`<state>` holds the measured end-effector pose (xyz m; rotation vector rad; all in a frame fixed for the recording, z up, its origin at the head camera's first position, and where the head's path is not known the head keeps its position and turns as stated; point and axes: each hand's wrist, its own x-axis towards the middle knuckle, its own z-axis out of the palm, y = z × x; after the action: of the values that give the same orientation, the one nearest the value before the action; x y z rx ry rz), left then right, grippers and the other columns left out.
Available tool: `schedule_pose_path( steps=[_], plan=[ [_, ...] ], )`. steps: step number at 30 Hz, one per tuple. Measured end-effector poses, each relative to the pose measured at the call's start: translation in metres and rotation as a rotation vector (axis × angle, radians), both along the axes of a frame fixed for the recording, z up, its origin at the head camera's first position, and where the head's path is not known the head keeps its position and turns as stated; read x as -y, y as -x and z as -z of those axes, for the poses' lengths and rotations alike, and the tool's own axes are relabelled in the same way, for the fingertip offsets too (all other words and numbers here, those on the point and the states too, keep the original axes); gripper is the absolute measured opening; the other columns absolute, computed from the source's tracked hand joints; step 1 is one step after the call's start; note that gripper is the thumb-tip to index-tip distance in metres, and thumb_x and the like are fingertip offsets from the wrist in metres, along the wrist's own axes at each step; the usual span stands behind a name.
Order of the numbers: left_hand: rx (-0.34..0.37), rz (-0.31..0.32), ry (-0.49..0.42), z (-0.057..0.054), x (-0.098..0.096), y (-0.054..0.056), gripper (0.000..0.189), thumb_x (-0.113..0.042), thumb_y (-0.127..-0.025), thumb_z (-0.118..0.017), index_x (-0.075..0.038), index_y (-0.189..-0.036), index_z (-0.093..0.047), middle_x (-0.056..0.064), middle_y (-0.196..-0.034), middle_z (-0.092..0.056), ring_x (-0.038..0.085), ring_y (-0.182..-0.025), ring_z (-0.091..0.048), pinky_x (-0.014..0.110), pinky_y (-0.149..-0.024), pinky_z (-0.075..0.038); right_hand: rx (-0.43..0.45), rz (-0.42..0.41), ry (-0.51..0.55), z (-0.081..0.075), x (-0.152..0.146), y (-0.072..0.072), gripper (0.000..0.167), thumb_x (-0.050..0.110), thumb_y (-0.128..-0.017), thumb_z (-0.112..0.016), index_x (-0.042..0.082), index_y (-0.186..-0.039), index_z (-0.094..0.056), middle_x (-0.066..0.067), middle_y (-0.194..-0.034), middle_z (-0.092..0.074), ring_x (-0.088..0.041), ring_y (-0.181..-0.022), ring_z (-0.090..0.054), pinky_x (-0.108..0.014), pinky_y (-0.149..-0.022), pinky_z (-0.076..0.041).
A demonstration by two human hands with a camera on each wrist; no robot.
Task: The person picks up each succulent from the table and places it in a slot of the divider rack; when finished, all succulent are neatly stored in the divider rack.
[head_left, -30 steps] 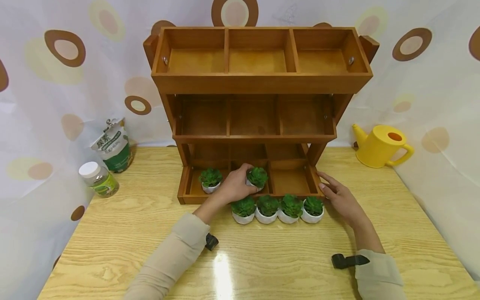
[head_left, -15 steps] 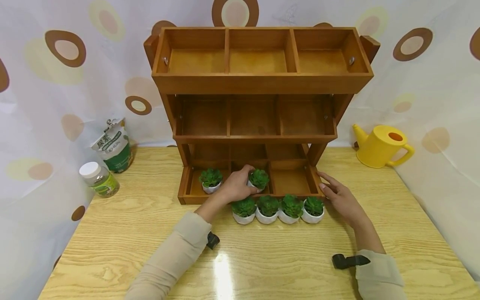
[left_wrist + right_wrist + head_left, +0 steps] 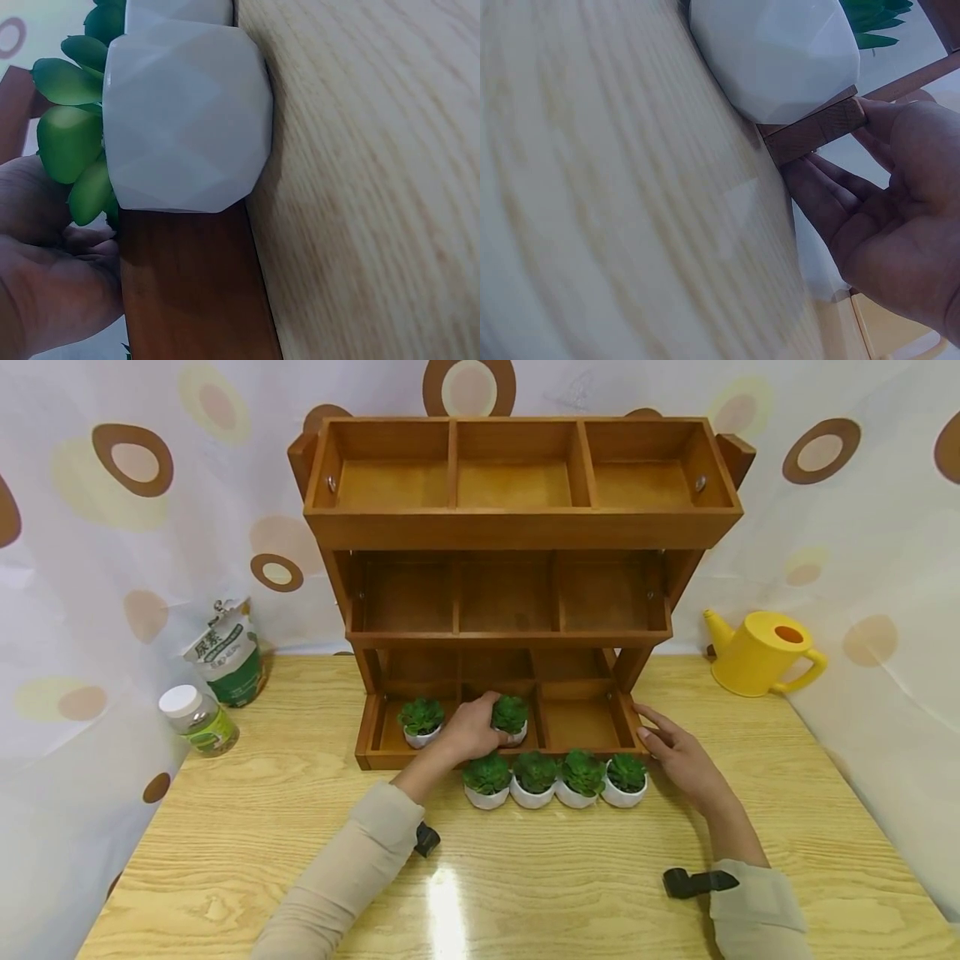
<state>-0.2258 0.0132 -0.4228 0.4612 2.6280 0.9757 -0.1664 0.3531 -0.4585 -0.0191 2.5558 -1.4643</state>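
Observation:
My left hand [image 3: 471,729] grips a succulent in a white pot [image 3: 511,715] inside the middle compartment of the bottom tier of a wooden shelf [image 3: 525,532]. Part of that pot is hidden behind the thumb. To its left, another potted succulent [image 3: 421,720] sits in the left compartment. Several more succulents in white faceted pots [image 3: 187,120] stand in a row on the table along the shelf's front. At the shelf's lower right end, my right hand [image 3: 686,762] touches the wood with fairly straight fingers, thumb near the front corner [image 3: 821,129].
A yellow watering can [image 3: 761,652] stands at the back right of the wooden table [image 3: 570,877]. A green and white bag [image 3: 228,652] and a white-lidded jar [image 3: 198,718] are at the left. A patterned sheet hangs behind the shelf.
The held potted succulent has shifted slightly left and stands straighter, with more of its white pot showing. My right hand stays at the shelf's end.

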Motion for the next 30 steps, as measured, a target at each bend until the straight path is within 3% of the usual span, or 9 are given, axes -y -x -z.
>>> schedule_pose_path(
  steps=[6, 13, 16, 20, 23, 25, 30],
  plan=[
    [0.004, -0.040, -0.056, 0.002, 0.002, -0.002, 0.078, -0.027, -0.091, -0.077, -0.009, -0.156, -0.038, 0.015, -0.149, -0.055, 0.036, -0.134, -0.055, 0.049, -0.109, -0.047, 0.007, 0.005, -0.007, 0.002, 0.000, 0.001, 0.060, 0.046, -0.109, -0.038, 0.029, -0.164, -0.020, -0.023, -0.162, -0.034, -0.041, -0.143, -0.045, -0.051, -0.111, -0.043],
    [-0.013, -0.042, -0.128, 0.000, 0.009, -0.010, 0.087, -0.035, -0.089, -0.080, -0.015, -0.159, -0.033, 0.013, -0.149, -0.055, 0.032, -0.110, -0.068, 0.049, -0.100, -0.053, 0.005, 0.016, -0.014, 0.002, -0.001, 0.002, 0.060, 0.047, -0.109, -0.038, 0.030, -0.164, -0.020, -0.025, -0.160, -0.036, -0.042, -0.142, -0.045, -0.055, -0.111, -0.041],
    [-0.049, -0.037, -0.156, -0.003, 0.017, -0.014, 0.087, -0.038, -0.088, -0.080, -0.016, -0.159, -0.034, 0.010, -0.154, -0.050, 0.032, -0.118, -0.065, 0.050, -0.102, -0.052, 0.005, 0.016, -0.009, 0.002, -0.001, 0.002, 0.060, 0.047, -0.109, -0.038, 0.030, -0.164, -0.021, -0.025, -0.161, -0.035, -0.042, -0.143, -0.045, -0.054, -0.111, -0.042],
    [-0.080, -0.012, -0.201, -0.008, 0.033, -0.019, 0.087, -0.042, -0.087, -0.080, -0.020, -0.159, -0.035, 0.006, -0.158, -0.046, 0.032, -0.137, -0.054, 0.049, -0.108, -0.049, 0.004, 0.016, -0.008, 0.001, -0.001, 0.002, 0.060, 0.047, -0.108, -0.039, 0.030, -0.163, -0.021, -0.025, -0.160, -0.037, -0.042, -0.142, -0.046, -0.040, -0.108, -0.049],
    [-0.066, 0.007, -0.257, -0.011, 0.045, -0.024, 0.085, -0.044, -0.087, -0.080, -0.028, -0.158, -0.036, 0.002, -0.159, -0.044, 0.031, -0.140, -0.052, 0.047, -0.110, -0.048, 0.004, 0.014, 0.000, 0.001, 0.000, 0.002, 0.060, 0.046, -0.109, -0.039, 0.030, -0.163, -0.021, -0.026, -0.159, -0.037, -0.042, -0.141, -0.047, -0.035, -0.105, -0.051],
    [-0.054, 0.018, -0.293, -0.014, 0.053, -0.027, 0.082, -0.045, -0.087, -0.079, -0.031, -0.157, -0.038, 0.000, -0.159, -0.045, 0.028, -0.141, -0.051, 0.044, -0.111, -0.047, 0.007, 0.013, 0.004, 0.000, 0.000, 0.001, 0.060, 0.046, -0.109, -0.039, 0.031, -0.163, -0.021, -0.026, -0.160, -0.036, -0.042, -0.141, -0.047, -0.039, -0.107, -0.050],
    [-0.044, 0.037, -0.330, -0.019, 0.068, -0.035, 0.078, -0.047, -0.088, -0.077, -0.029, -0.156, -0.041, -0.004, -0.158, -0.046, 0.023, -0.143, -0.048, 0.041, -0.112, -0.047, 0.011, 0.012, 0.013, 0.000, 0.000, 0.001, 0.060, 0.046, -0.109, -0.039, 0.031, -0.163, -0.020, -0.026, -0.160, -0.036, -0.042, -0.141, -0.047, -0.036, -0.105, -0.051]
  ],
)
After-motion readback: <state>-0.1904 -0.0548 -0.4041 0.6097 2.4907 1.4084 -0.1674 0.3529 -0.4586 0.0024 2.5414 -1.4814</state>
